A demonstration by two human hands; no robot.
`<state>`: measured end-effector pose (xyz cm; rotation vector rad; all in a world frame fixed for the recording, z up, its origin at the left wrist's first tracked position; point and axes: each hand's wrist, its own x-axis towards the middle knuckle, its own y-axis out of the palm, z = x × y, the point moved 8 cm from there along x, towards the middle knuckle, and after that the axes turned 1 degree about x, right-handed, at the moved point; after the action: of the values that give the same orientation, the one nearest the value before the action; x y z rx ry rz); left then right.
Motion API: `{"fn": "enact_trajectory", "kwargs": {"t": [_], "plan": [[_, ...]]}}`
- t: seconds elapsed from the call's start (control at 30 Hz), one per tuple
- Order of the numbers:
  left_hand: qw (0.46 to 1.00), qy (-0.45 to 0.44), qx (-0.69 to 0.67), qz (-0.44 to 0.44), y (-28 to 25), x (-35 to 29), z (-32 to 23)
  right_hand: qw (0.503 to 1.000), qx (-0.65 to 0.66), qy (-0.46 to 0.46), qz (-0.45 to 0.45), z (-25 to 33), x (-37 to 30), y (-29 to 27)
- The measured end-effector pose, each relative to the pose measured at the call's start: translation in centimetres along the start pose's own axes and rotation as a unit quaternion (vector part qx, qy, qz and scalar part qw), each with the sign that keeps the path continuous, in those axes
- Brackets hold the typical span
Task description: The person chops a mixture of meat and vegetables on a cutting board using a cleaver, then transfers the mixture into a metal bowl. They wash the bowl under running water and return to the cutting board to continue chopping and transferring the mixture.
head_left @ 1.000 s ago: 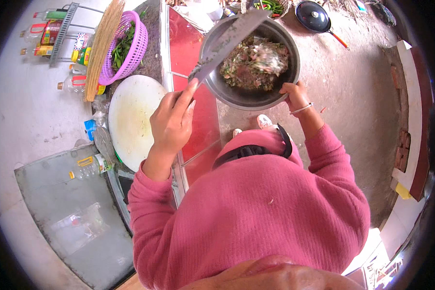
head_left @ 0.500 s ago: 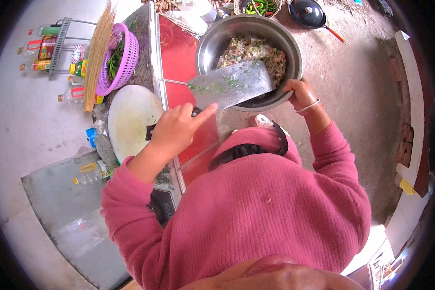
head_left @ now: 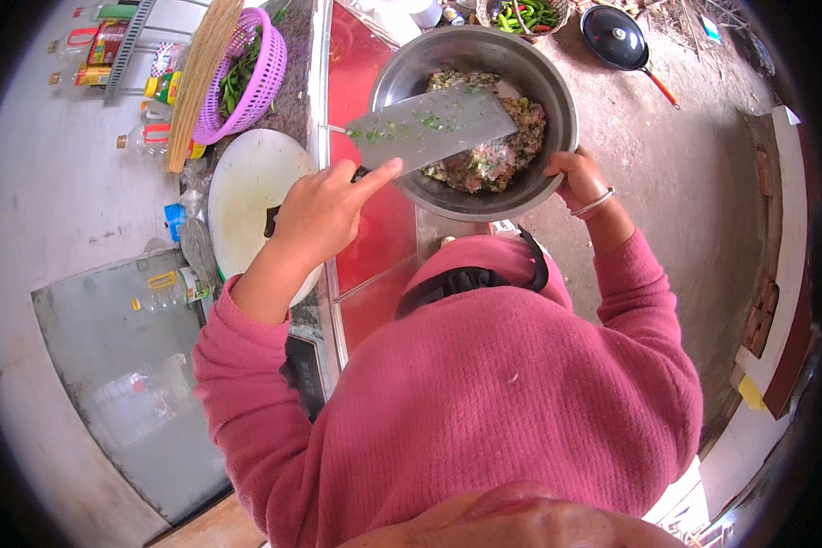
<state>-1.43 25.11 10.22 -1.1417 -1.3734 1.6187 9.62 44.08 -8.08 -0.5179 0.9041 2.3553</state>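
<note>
My left hand [head_left: 322, 210] is closed round the dark handle of a broad cleaver [head_left: 434, 126], its index finger stretched along the blade's base. Green chopped bits cling to the blade, which reaches over a large metal basin [head_left: 558, 100]. Inside lies a heap of minced meat [head_left: 498, 164] mixed with chopped greens, partly hidden by the cleaver. My right hand [head_left: 579, 180] grips the basin's right rim, thumb on top. Left of the basin, a round whitish cutting board [head_left: 251, 196] lies on the counter near my left wrist.
A purple basket [head_left: 267, 78] with green leaves stands behind the board, beside a straw whisk [head_left: 201, 91] and several bottles. Beyond the basin are a basket of peppers [head_left: 532, 16] and a lidded black pan [head_left: 615, 38] on the floor. Red tiles [head_left: 370, 228] face the counter.
The cleaver has shifted slightly left and up over the basin, showing more of the minced meat below its blade. My right hand keeps its hold on the rim.
</note>
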Motion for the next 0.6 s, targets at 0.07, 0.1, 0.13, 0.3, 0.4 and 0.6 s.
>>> {"fn": "enact_trajectory", "kwargs": {"t": [0.07, 0.1, 0.13, 0.3, 0.4, 0.6], "plan": [[1.000, -0.022, -0.005, 0.007, 0.4, -1.1, 0.9, 1.000, -0.012, 0.007, -0.009, -0.4, 0.4, 0.0], [0.998, -0.036, 0.003, 0.047, 1.0, -1.9, 1.5, 1.000, -0.021, 0.008, -0.008, -0.7, 0.5, 0.0], [0.997, -0.049, -0.031, 0.053, 1.0, -3.0, 2.1, 0.999, -0.032, 0.013, -0.013, -1.1, 0.6, 0.0], [0.877, -0.144, -0.457, -0.029, -0.3, -6.6, 5.1, 0.999, -0.027, 0.009, 0.033, -1.7, 1.5, 0.6], [0.715, -0.197, -0.671, -0.010, 1.4, -7.2, 4.7, 0.995, -0.098, 0.005, 0.029, -1.5, 2.0, 0.9], [0.491, -0.236, -0.836, 0.071, 6.7, -5.3, 1.9, 0.994, -0.094, -0.009, 0.053, -1.0, 1.4, 2.6]]}}
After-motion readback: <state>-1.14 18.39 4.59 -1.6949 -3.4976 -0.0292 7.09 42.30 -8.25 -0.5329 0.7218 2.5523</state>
